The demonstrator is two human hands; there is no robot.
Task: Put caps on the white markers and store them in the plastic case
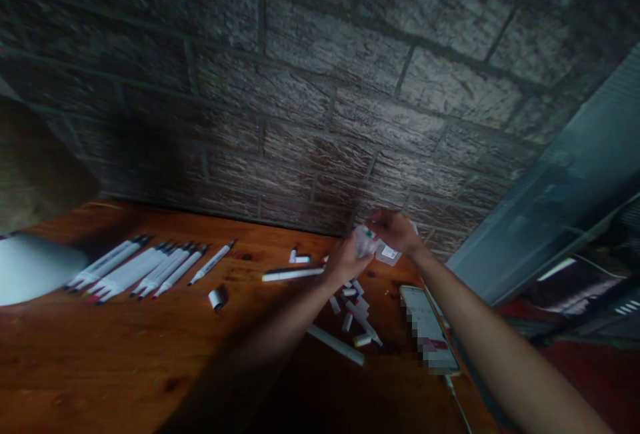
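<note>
Both hands meet above the far right part of a wooden table (125,354). My left hand (345,262) is closed around a crumpled white wad (366,241) with a green spot on it. My right hand (397,231) pinches the same wad from the right. Under the hands lie several loose white marker caps and pieces (356,307), one long white marker body (336,345) and a small white packet (390,254).
A row of several white markers (143,267) lies at the left, a single marker (293,275) and a small roll of tape (217,298) nearer the middle. A phone (429,331) with a cable lies at the right. A brick wall stands behind; a white lamp shade (30,267) is at far left.
</note>
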